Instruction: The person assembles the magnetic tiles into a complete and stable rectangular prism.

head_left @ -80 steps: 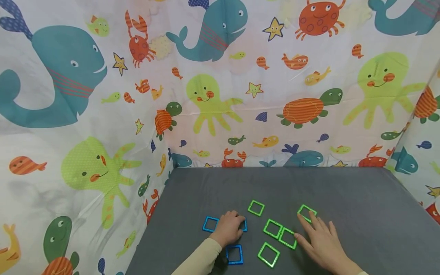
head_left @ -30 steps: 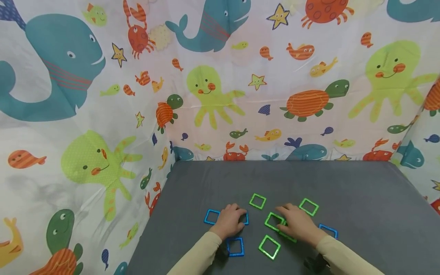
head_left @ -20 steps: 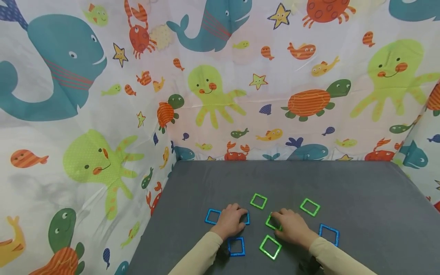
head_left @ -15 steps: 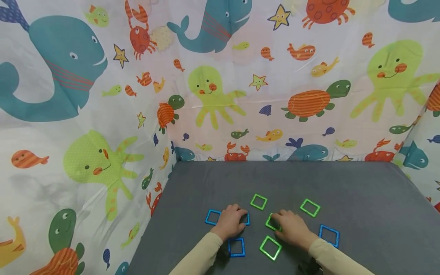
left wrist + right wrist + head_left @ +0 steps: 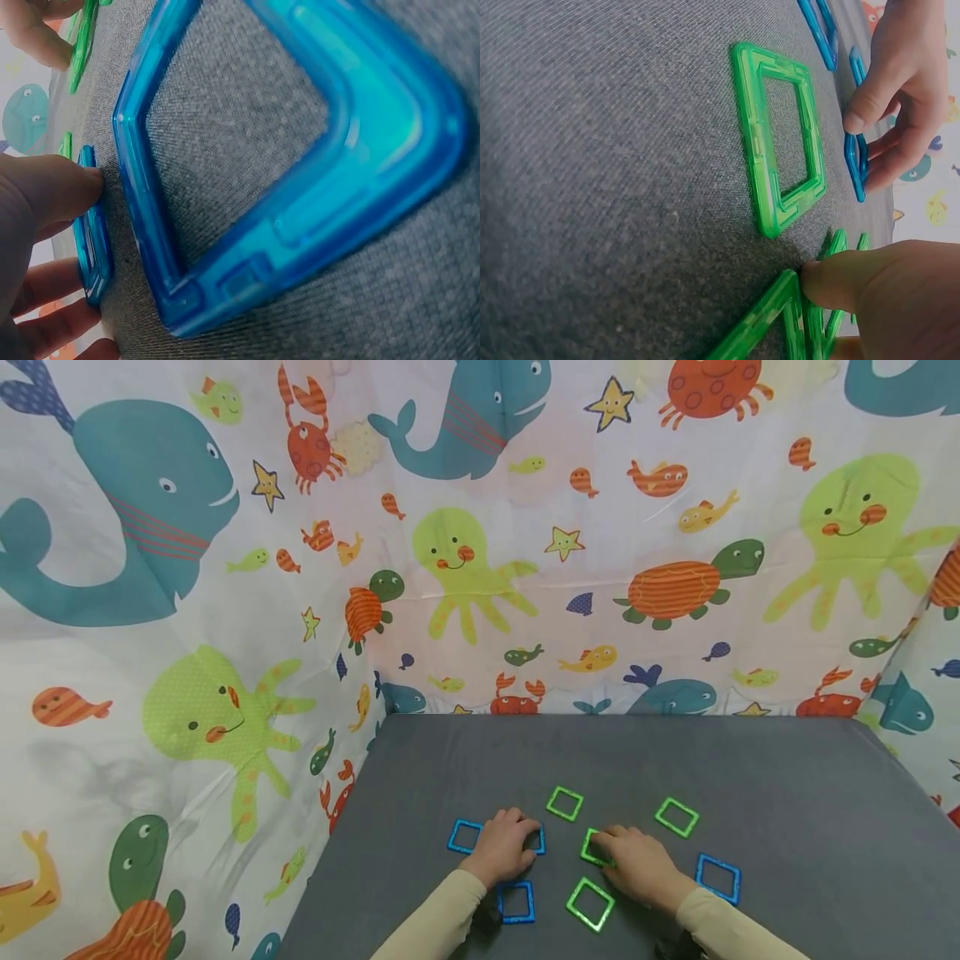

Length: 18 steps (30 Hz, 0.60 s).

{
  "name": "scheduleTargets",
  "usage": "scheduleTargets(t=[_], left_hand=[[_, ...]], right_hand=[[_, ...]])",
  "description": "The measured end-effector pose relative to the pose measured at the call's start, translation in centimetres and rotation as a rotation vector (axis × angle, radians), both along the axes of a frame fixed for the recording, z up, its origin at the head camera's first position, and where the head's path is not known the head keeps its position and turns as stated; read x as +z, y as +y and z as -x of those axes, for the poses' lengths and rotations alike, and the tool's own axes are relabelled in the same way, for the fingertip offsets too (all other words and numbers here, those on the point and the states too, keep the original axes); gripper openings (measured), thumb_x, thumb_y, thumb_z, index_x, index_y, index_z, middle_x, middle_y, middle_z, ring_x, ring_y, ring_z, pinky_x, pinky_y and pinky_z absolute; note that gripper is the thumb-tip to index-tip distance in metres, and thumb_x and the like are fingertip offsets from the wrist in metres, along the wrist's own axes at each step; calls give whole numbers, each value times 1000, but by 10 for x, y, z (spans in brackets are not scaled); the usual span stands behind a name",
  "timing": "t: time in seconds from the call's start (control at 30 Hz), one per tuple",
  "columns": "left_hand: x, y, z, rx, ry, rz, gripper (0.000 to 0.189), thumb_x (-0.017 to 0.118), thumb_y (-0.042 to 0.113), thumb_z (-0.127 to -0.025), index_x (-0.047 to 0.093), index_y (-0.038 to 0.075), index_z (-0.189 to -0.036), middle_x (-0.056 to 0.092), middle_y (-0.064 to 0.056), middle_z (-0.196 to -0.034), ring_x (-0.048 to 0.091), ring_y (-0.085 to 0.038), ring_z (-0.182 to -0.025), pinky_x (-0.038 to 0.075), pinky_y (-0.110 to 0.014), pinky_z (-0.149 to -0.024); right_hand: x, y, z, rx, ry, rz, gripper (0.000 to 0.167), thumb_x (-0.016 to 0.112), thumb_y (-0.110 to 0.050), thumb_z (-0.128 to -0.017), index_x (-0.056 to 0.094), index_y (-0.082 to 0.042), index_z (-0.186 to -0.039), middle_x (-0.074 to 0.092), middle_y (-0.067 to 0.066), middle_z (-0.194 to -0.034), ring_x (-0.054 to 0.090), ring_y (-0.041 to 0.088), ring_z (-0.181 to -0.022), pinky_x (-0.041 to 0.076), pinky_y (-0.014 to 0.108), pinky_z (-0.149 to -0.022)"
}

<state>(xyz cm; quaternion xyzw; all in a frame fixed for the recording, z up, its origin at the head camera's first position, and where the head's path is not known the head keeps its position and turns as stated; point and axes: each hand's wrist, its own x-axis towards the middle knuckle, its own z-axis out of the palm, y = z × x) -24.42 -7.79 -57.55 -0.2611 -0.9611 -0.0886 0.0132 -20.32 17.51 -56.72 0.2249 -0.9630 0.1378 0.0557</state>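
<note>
My left hand (image 5: 500, 846) grips joined blue square magnetic tiles (image 5: 463, 836), its thumb pressing one edge and its fingers on the far edge in the left wrist view. The hand hides their middle. To the right, my right hand (image 5: 641, 866) holds joined green square magnetic tiles (image 5: 587, 846); its thumb lies on their seam in the right wrist view, and its fingers are mostly hidden. The green tiles' right part is covered by the hand. A single blue tile (image 5: 517, 920) lies just below my left hand, and a single green tile (image 5: 574, 906) sits between both forearms.
Two more green frames lie farther back, a left one (image 5: 551, 803) and a right one (image 5: 677, 835). Another blue frame (image 5: 738, 887) is beside the right sleeve. The grey table (image 5: 787, 793) meets a fabric wall (image 5: 517, 602) printed with sea animals.
My right hand has come left from the far-right green tile onto the joined green pair, uncovering that tile and a blue one. The left hand stays on its blue tiles.
</note>
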Motion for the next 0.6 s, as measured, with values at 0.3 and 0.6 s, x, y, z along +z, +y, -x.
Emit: scheduleTargets(t=[0.3,0.6], left_hand=[[-3,0,0,6,-5,-6,38,73,25,-91,71,22,-128,66,0,-119,58,-19,-102,52,-39,-86],[-4,-1,0,4,8,-29,34,74,26,-91,74,25,-125,68,0,-120,60,-21,-105,53,-40,-87]], right_hand=[[0,-3,0,10,17,-19,37,81,-9,-79,73,-12,-114,71,10,-108,63,30,-88,53,47,-65],[-1,-11,4,-27,26,-34,38,74,-3,-77,75,-16,-113,70,11,-107,61,31,-87,52,50,-67]])
